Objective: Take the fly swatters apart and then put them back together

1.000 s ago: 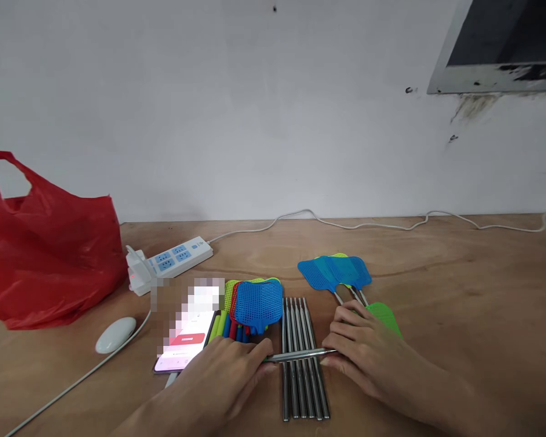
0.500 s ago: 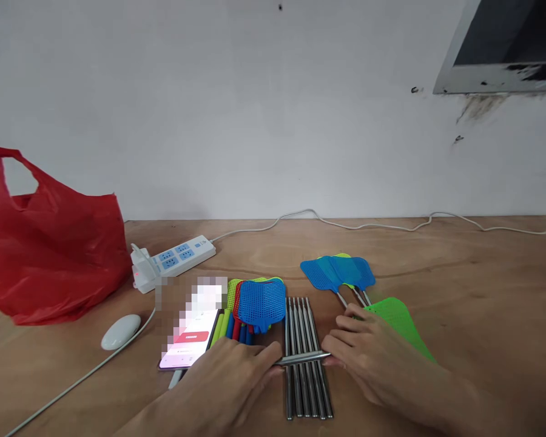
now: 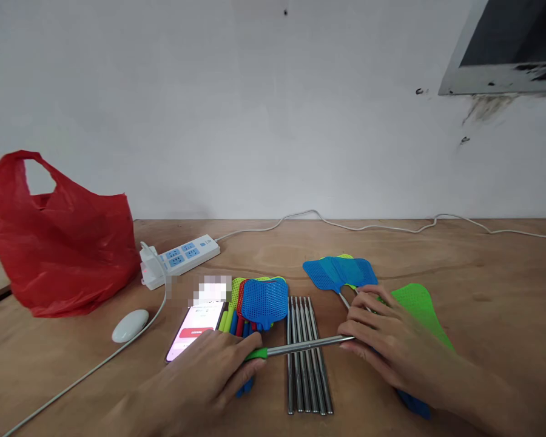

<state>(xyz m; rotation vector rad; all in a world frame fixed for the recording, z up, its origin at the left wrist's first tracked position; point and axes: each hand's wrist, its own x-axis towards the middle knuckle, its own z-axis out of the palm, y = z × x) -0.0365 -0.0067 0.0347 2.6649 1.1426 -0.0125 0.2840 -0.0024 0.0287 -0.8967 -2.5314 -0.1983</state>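
Since the earlier frame, the hands have spread apart, baring more metal shaft [image 3: 312, 345] and a green grip [image 3: 257, 354]. The left hand [image 3: 209, 370] curls thumb and fingers around that grip; the right hand [image 3: 377, 340] pinches the shaft's other end, fingertips nearly together. The shaft crosses over a row of metal rods [image 3: 307, 376].

I see a red plastic bag [image 3: 73, 249] at the frame's left, a white power strip [image 3: 184, 258] left of centre, a lit phone [image 3: 196, 325] lower down, and a dark panel [image 3: 519, 33] at upper right.
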